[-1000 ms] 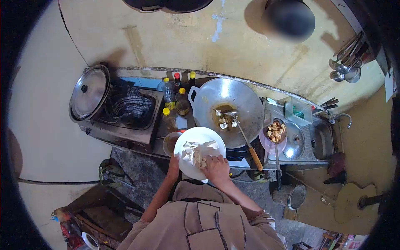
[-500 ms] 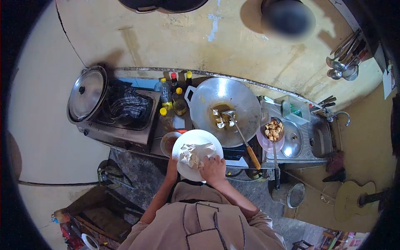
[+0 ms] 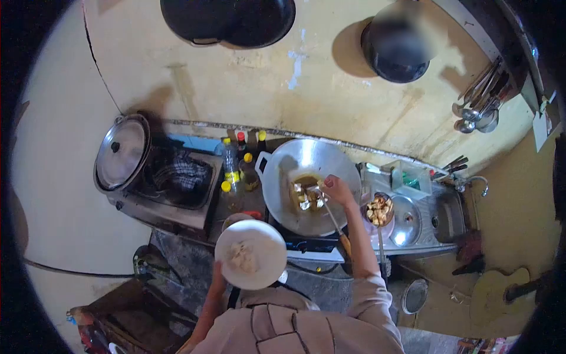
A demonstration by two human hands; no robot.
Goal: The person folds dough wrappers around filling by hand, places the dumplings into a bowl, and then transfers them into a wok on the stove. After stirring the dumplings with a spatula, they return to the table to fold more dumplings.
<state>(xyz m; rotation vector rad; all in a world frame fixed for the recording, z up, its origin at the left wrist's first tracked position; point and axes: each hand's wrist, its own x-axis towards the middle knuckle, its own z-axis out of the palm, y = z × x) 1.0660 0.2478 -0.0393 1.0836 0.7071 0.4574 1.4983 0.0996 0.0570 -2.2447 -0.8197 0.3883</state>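
Observation:
My left hand (image 3: 219, 272) grips the left rim of a white plate (image 3: 272, 236), which holds pale pieces (image 3: 243, 257) near its middle. Over the right part of a large metal wok (image 3: 280, 197) is my right hand (image 3: 336, 191), its fingers pressed together; what they hold, if anything, is too small to name. White pieces (image 3: 304, 205) lie in brown oil in the wok. A ladle with a wooden handle (image 3: 345, 245) leans in it, below my right hand.
Bottles (image 3: 249, 174) stand left of the wok. Farther left are a stove (image 3: 159, 209) and a lidded pot (image 3: 121, 150). On the right, a strainer of browned pieces (image 3: 379, 210) rests over a pink bowl, beside a sink (image 3: 448, 218).
My right hand has left the plate and moved up and right over the wok. The plate, in my left hand, has shifted left and down. The view has tilted upward.

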